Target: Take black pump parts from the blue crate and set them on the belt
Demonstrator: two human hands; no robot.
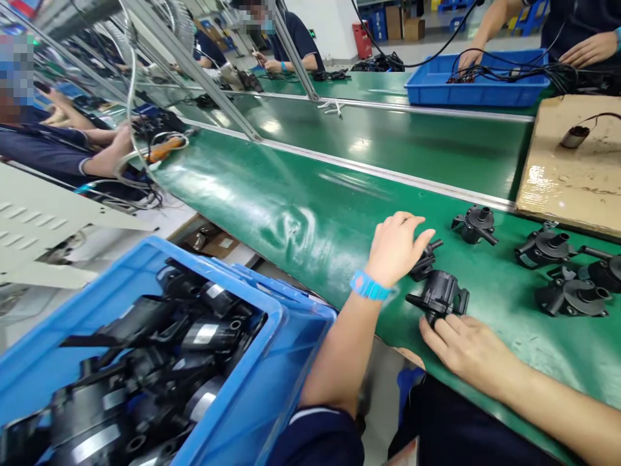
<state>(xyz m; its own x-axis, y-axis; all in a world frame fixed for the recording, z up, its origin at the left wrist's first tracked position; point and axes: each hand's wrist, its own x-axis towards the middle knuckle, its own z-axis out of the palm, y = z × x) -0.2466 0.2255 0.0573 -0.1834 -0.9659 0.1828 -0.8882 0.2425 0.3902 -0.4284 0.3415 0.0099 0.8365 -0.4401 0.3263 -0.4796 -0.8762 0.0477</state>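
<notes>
My left hand (pixel 395 246), with a blue wristband, hovers over the green work surface, thumb and fingers apart. Just beside it, partly hidden by the hand, is a black pump (pixel 425 260). My right hand (pixel 463 346) grips the lower end of another small black pump (pixel 440 292), which has pipe stubs sticking out. Further right on the surface stand several similar pumps, among them one pump by itself (pixel 475 224) and a pump near the right edge (pixel 572 294).
A blue crate (pixel 276 343) piled with black pumps (pixel 208 336) stands at my left. A metal rail (pixel 378 173) runs along the bench. Cardboard (pixel 572 175) lies at the right. Across the bench, a co-worker's hands are at a blue tray (pixel 478 87) with cables; other people sit at left.
</notes>
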